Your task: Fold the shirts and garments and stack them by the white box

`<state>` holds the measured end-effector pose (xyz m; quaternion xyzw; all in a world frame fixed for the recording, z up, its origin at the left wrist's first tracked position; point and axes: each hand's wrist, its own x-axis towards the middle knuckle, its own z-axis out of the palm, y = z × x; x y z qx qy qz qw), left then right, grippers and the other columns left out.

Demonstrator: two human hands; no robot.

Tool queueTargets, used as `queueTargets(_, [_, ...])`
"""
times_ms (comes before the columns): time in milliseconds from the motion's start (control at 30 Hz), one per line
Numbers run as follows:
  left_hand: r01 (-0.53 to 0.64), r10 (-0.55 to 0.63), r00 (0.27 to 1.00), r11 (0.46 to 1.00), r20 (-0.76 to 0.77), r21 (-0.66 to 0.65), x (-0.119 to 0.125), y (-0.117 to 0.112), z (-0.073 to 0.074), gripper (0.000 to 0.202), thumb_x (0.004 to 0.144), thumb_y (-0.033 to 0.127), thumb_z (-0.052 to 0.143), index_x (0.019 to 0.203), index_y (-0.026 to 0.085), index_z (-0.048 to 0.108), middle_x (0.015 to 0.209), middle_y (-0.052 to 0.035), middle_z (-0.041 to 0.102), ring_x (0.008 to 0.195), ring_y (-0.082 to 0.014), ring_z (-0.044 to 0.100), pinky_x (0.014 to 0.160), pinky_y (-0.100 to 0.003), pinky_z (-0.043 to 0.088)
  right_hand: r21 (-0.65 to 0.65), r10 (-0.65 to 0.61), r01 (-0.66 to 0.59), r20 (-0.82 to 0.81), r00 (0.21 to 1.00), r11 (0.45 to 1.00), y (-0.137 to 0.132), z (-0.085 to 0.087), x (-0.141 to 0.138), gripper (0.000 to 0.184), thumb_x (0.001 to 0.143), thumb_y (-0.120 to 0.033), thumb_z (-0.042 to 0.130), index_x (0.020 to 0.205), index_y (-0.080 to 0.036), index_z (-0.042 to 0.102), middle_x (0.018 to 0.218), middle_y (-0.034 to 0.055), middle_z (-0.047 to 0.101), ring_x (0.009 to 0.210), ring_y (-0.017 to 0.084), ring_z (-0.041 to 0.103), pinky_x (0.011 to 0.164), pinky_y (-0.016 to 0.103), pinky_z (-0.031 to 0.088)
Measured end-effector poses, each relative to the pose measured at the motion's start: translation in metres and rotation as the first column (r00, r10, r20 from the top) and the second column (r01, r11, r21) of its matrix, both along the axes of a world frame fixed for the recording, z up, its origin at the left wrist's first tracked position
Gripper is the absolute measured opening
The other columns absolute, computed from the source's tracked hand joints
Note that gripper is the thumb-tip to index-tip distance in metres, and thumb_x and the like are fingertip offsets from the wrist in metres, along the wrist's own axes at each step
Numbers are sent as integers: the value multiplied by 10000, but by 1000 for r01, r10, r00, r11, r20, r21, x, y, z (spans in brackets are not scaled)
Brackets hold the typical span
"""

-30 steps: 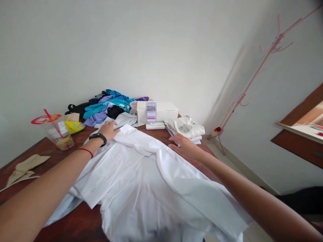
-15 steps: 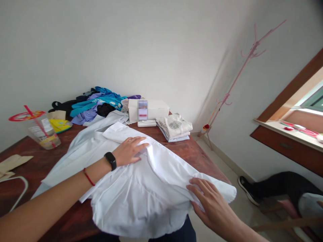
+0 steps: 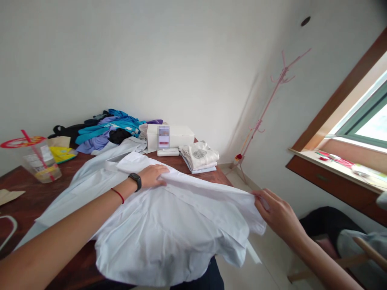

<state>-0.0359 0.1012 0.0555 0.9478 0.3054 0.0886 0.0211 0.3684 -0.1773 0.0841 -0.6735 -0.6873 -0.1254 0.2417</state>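
Note:
A white button-up shirt [image 3: 169,225] is spread across the table, its collar toward the back and its lower edge hanging over the front. My left hand [image 3: 152,176], with a black band at the wrist, rests near the shirt's shoulder, thumb and fingers closing on a fold of cloth. Out past the right side of the table, my right hand [image 3: 276,209] pinches the shirt's edge and holds it raised. The cloth between both hands is drawn into a long fold. Under the shirt's left side lies a pale blue garment [image 3: 90,161].
A heap of clothes [image 3: 111,129], a white box [image 3: 184,135] with a phone [image 3: 163,137] against it, and folded clothes [image 3: 199,155] stand along the back. On the left is a plastic cup [image 3: 42,161]. A pink coat rack [image 3: 269,102] and a person's leg [image 3: 320,221] are at right.
My right hand has moved right and up, lifting the shirt's edge off the table. My left hand has stayed near the shoulder, its fingers drawing together. The view has turned slightly right.

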Motion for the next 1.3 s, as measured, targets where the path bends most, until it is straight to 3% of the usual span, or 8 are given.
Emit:
queueTargets(233, [-43, 38, 991, 998, -131, -36, -41, 17, 11, 586, 842, 157, 618, 1422, 224, 580, 1504, -83, 545, 1423, -253, 437, 1187, -366, 272, -187, 402, -393, 7, 916, 900, -28, -31, -5, 180, 971, -226, 498, 963, -254, 676, 844, 52, 676, 773, 175, 662, 693, 269, 507])
queueTargets(467, [-137, 133, 976, 991, -174, -10, -70, 21, -4, 766, 828, -50, 417, 1501, 309, 486, 1641, -53, 329, 1495, -259, 316, 1193, -439, 222, -439, 408, -370, -8, 913, 819, -44, -61, -23, 205, 789, -52, 488, 817, -231, 583, 807, 39, 654, 751, 194, 636, 675, 285, 478])
queueTargets(600, [-211, 198, 959, 977, -203, -45, -89, 17, -11, 906, 720, -49, 469, 1544, 323, 405, 1662, -77, 254, 1512, -316, 267, 1175, -544, 214, -541, 370, -379, -131, 920, 751, -49, -51, -22, 85, 841, -166, 579, 838, -244, 614, 838, 30, 675, 754, 200, 646, 689, 288, 486])
queueTargets(700, [-277, 244, 939, 954, -242, -113, -92, 25, 1, 902, 658, 13, 544, 1517, 274, 456, 1623, -135, 337, 1479, -369, 328, 1131, -596, 284, -553, 327, -414, -253, 910, 724, -44, -28, -24, 111, 923, -368, 628, 905, -261, 654, 867, 31, 689, 765, 196, 656, 713, 291, 504])
queueTargets(833, [-263, 212, 948, 941, -236, -211, -56, 35, 24, 777, 800, 174, 530, 1562, 178, 384, 1594, -162, 389, 1451, -343, 396, 1134, -498, 347, -376, 323, -420, -296, 899, 826, -11, 0, -51, 231, 1023, -389, 475, 999, -250, 659, 1018, 70, 688, 945, 217, 658, 855, 340, 523])
queueTargets(933, [-166, 128, 978, 956, -165, -240, -5, 28, 19, 648, 1002, 339, 294, 1629, 203, 201, 1671, -75, 239, 1525, -229, 266, 1190, -360, 274, -277, 400, -469, -270, 876, 839, 34, -1, -91, 278, 1010, -405, 498, 1195, -254, 640, 1250, 103, 641, 1156, 255, 615, 1012, 415, 492])
queueTargets(1067, [-168, 136, 979, 960, -153, -226, 45, 9, -14, 752, 995, 615, 298, 1605, 174, 295, 1658, -192, 211, 1535, -391, 184, 1187, -587, 193, -280, 421, -462, -196, 885, 841, 103, -29, -148, 497, 1012, -439, 496, 1467, -242, 472, 1586, 129, 405, 1469, 302, 369, 1195, 509, 314])
queueTargets(1300, [-103, 88, 992, 980, -96, -169, 16, 4, -44, 873, 893, 791, 407, 1612, 323, 246, 1698, -91, 67, 1564, -337, 65, 1227, -529, 94, -446, 283, -323, -155, 946, 835, 128, -78, -173, 734, 1003, -658, 353, 1594, -225, 309, 1687, 127, 155, 1560, 353, 68, 1215, 634, 122])
